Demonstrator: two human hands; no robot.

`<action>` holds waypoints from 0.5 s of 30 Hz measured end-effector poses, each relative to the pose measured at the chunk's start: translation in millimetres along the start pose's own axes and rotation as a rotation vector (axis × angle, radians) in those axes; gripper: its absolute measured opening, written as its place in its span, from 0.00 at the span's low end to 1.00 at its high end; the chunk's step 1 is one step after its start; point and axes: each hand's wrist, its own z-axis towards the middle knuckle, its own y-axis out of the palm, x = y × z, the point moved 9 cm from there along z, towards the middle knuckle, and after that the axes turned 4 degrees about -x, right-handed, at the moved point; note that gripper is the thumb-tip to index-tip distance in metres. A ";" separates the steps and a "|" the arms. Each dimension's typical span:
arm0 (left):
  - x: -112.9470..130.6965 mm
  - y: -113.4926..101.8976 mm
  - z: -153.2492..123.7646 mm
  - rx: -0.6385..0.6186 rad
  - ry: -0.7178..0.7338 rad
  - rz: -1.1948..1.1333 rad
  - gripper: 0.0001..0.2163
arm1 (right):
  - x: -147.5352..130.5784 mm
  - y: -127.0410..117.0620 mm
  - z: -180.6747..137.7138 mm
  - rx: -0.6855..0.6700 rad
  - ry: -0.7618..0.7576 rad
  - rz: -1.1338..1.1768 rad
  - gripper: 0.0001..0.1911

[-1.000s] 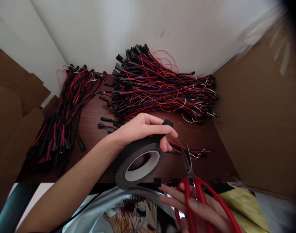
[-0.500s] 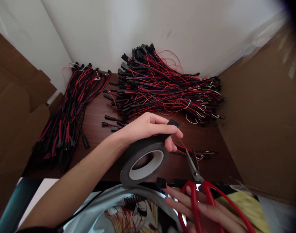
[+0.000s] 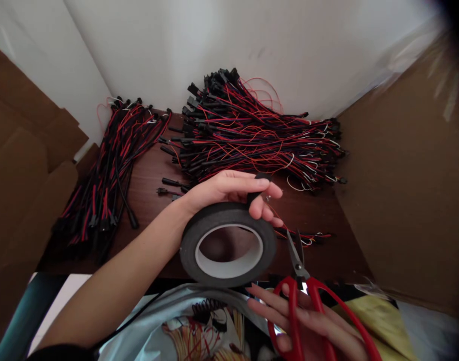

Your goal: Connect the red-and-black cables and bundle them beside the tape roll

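Note:
My left hand (image 3: 248, 193) is closed on the free end of a roll of black tape (image 3: 267, 250), pinching the strip between thumb and fingers. The roll hangs under the palm, its white core facing me. Lower right, my right hand (image 3: 308, 321) has its fingers through and around the red handles of scissors (image 3: 299, 268). Their blades are slightly apart and point up, away from me, to the right of the roll. Just beyond the blade tips lies a short red-and-black wire lead (image 3: 321, 235), partly hidden by my left fingers.
A big pile of red and black connector wires (image 3: 252, 135) lies at the back of the brown table (image 3: 150, 170). Another wire bundle (image 3: 109, 170) lies on the left. Cardboard walls stand left (image 3: 26, 165) and right (image 3: 398, 190). A printed light-coloured cloth (image 3: 139, 331) is in front of me.
The tape roll has swung rightward and turned its open face more toward me. My left hand has shifted slightly up. My right hand and the scissors have moved a little left.

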 end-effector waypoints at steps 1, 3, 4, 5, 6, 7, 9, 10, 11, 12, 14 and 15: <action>1.3 1.8 0.5 0.008 0.020 -0.043 0.07 | -0.3 1.0 0.7 -0.010 0.001 -0.011 0.11; 2.2 2.6 1.8 0.034 0.065 -0.090 0.08 | -0.5 1.7 1.8 -0.025 0.004 -0.049 0.12; 1.9 1.4 2.4 0.051 0.089 -0.099 0.08 | -0.6 1.2 2.3 -0.026 0.001 -0.067 0.13; 1.1 -0.8 2.8 0.070 0.111 -0.097 0.08 | -0.6 0.4 2.7 -0.025 -0.004 -0.082 0.14; -0.5 -3.1 3.1 0.083 0.125 -0.084 0.08 | -0.5 -0.3 3.2 -0.024 -0.012 -0.089 0.14; -2.7 -5.1 3.4 0.090 0.130 -0.061 0.07 | -0.3 -1.0 3.6 -0.023 -0.020 -0.089 0.14; -8.0 -6.9 4.7 0.081 0.114 0.007 0.07 | 0.0 -2.1 4.4 -0.012 -0.043 -0.082 0.15; -11.0 -6.5 5.7 0.068 0.093 0.047 0.08 | 0.0 -2.6 4.7 -0.005 -0.056 -0.078 0.15; -13.9 -4.9 7.0 0.050 0.069 0.082 0.09 | 0.0 -2.8 4.9 0.001 -0.069 -0.074 0.15; -16.4 -2.6 8.5 0.029 0.047 0.109 0.09 | 0.0 -2.8 5.2 0.006 -0.079 -0.070 0.15; -20.2 4.0 11.9 -0.015 0.012 0.141 0.10 | 0.8 -2.7 5.5 0.012 -0.087 -0.060 0.15; -21.5 7.6 13.8 -0.034 0.000 0.150 0.10 | 1.6 -2.9 5.6 0.017 -0.085 -0.051 0.15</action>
